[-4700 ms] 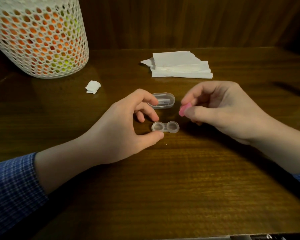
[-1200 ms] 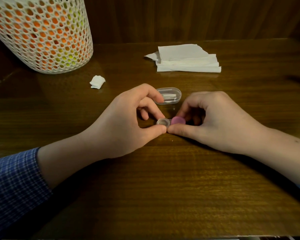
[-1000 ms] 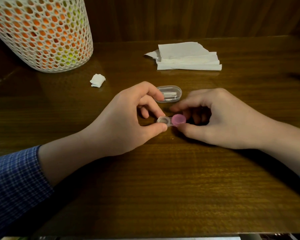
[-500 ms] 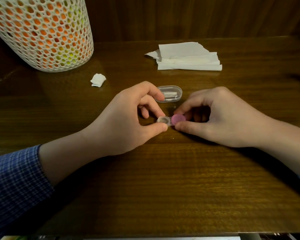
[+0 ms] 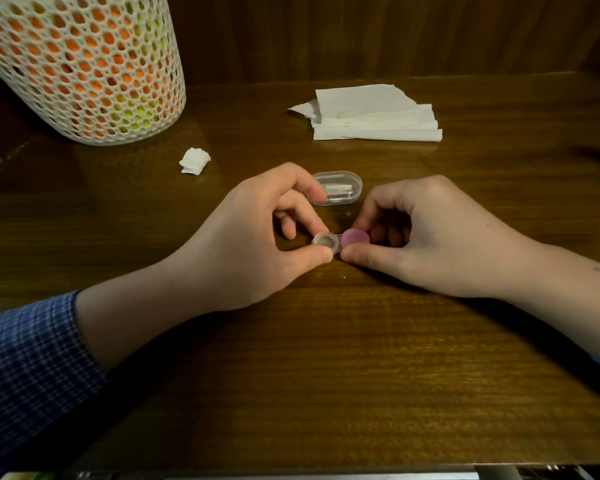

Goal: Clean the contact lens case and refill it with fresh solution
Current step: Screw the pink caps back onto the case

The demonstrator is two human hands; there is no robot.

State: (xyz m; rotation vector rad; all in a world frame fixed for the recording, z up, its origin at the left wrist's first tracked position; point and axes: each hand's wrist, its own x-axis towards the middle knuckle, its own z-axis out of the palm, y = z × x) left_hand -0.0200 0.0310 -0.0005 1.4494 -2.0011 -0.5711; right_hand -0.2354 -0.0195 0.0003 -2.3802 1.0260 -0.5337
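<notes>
Sitting clear, the lens case (image 5: 326, 241) wears one pink cap (image 5: 355, 236).

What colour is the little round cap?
Pink cap, seen best in the head view.

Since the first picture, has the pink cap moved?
Yes. The pink cap came down from above the table onto the contact lens case's right well, nearer the clear box.

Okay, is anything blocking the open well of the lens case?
Nothing visible does. The open well sits uncovered between the left hand's fingertips; the pink cap, gripped by the right hand, covers only the other well.
</notes>
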